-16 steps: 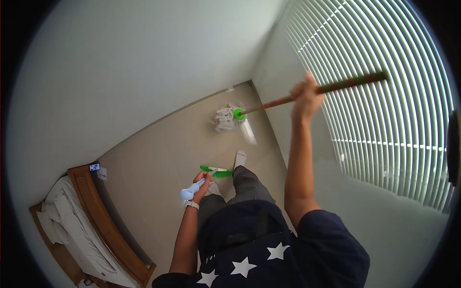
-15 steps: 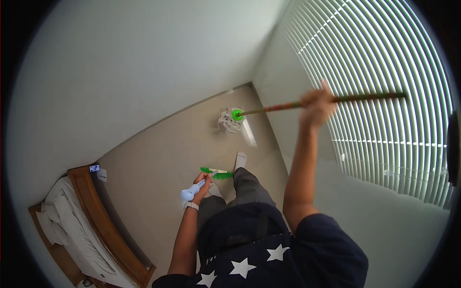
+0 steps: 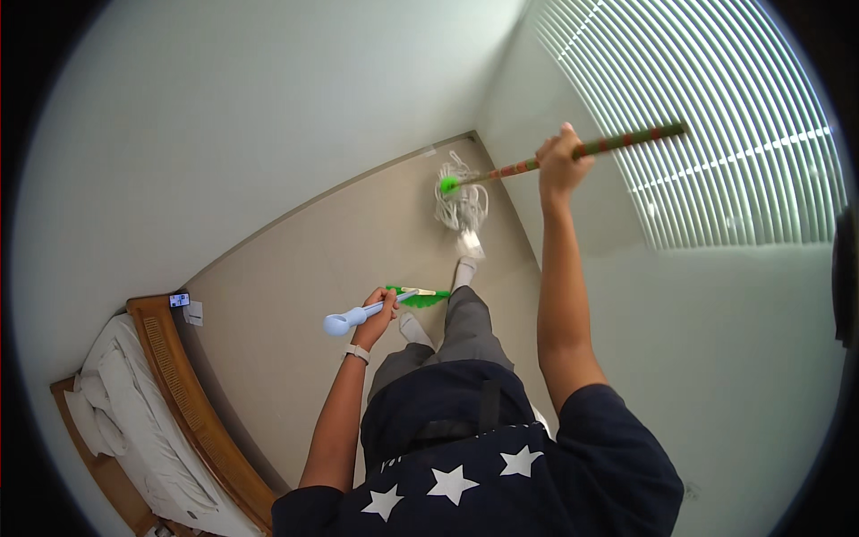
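My right hand (image 3: 564,164), closed round the pole, holds a mop (image 3: 461,192) with a striped green and red handle. Its green socket and whitish string head are low at the floor, ahead of my right foot. The strands spread out and hang partly over a bright patch. In my left hand (image 3: 376,315) is a long-handled brush or broom (image 3: 351,319) with a light blue grip. Its green bristle head (image 3: 420,297) shows past my fingers, near my right leg. A pale watch is on my left wrist.
A bed (image 3: 170,430) with a wooden frame and white bedding stands at the left. A phone (image 3: 179,300) rests on its corner. Walls meet at a corner beyond the mop. Window blinds (image 3: 716,134) cover the right wall, close to the pole's upper end.
The mop head has moved slightly away and right, its strands spreading wider. My right hand and the pole have shifted left and away. My left hand has moved slightly away with the brush.
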`<state>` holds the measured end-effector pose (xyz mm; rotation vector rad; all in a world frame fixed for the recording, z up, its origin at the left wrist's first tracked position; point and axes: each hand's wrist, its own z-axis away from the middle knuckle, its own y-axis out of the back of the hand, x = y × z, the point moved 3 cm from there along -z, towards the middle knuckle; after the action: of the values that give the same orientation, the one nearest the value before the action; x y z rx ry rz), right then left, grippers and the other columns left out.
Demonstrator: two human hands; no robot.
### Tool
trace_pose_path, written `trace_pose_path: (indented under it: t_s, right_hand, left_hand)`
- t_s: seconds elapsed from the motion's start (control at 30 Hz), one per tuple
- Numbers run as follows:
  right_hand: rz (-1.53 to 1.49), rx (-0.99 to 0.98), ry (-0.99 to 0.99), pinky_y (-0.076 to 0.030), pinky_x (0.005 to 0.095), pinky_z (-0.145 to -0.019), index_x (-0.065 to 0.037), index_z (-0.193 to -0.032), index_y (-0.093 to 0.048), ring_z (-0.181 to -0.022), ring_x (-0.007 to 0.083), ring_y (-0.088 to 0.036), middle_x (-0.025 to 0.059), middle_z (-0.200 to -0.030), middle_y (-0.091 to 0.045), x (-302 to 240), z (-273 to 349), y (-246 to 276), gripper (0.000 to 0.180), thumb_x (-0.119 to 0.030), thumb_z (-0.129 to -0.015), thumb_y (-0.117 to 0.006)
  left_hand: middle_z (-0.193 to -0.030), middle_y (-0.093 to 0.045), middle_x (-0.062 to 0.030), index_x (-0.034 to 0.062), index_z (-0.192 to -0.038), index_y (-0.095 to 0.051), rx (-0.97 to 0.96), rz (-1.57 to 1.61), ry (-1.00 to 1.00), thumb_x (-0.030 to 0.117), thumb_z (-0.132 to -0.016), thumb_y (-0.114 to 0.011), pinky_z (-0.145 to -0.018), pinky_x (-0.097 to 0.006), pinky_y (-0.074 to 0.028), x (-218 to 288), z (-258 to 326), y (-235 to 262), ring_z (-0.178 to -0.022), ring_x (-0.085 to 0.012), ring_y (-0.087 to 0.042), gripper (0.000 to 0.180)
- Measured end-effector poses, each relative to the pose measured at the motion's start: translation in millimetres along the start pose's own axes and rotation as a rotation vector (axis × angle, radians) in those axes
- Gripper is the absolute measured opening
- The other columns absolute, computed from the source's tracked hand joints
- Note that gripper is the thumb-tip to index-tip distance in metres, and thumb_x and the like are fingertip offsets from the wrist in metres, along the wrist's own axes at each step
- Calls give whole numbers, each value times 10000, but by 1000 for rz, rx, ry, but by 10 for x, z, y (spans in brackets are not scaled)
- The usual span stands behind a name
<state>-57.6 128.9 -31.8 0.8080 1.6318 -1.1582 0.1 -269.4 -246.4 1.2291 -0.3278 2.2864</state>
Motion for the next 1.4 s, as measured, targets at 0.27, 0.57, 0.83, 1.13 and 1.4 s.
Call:
trace_pose_path:
  t_s: [0.27, 0.57, 0.83, 1.13, 1.4]
  right_hand:
    - [191, 53, 141, -335, 297, -392, -84, -543, -414, -394, 104, -422, 2, -467, -424, 40, 560, 829, 442, -139, -959, -553]
    - [522, 327, 74, -274, 342, -456, -42, -547, -384, -473, 87, -339, -28, -491, -361, -662, 996, 2554, 501, -260, -946, -593]
    - [649, 493, -33, -275, 331, -465, -66, -534, -397, -468, 90, -345, -38, -490, -363, -1603, 1835, 4784, 538, -333, -951, -607]
    - [369, 569, -103, -391, 315, -473, -111, -521, -373, -415, 136, -423, 0, -455, -390, -3139, 2768, 6492, 532, -303, -973, -577]
    - [219, 791, -142, -407, 336, -485, -117, -528, -374, -414, 164, -430, 17, -461, -382, -2940, 2754, 7852, 551, -385, -949, -610]
  left_hand:
    - [-753, -565, -11, 65, -902, -529, -82, -32, -47, 314, -1030, -538, -579, -238, -480, -294, 370, -118, -606, -71, -536, 280]
    - [-655, -452, 0, 59, -804, -530, -52, -249, -197, 313, -1018, -568, -537, -284, -352, -257, 597, -668, -599, -90, -410, 334]
    - [-650, -436, -9, 51, -791, -529, -208, -447, -457, 299, -1029, -551, -528, -309, -320, -212, 1079, -1103, -603, -101, -377, 345]
    - [-574, -461, -60, 9, -673, -491, -2, -617, -534, 367, -1021, -546, -549, -373, -373, -21, 2207, -1958, -572, -156, -422, 503]
    - [-565, -386, -37, 32, -652, -397, -86, -585, -444, 405, -1014, -535, -539, -380, -331, -672, 2290, -2875, -560, -150, -371, 538]
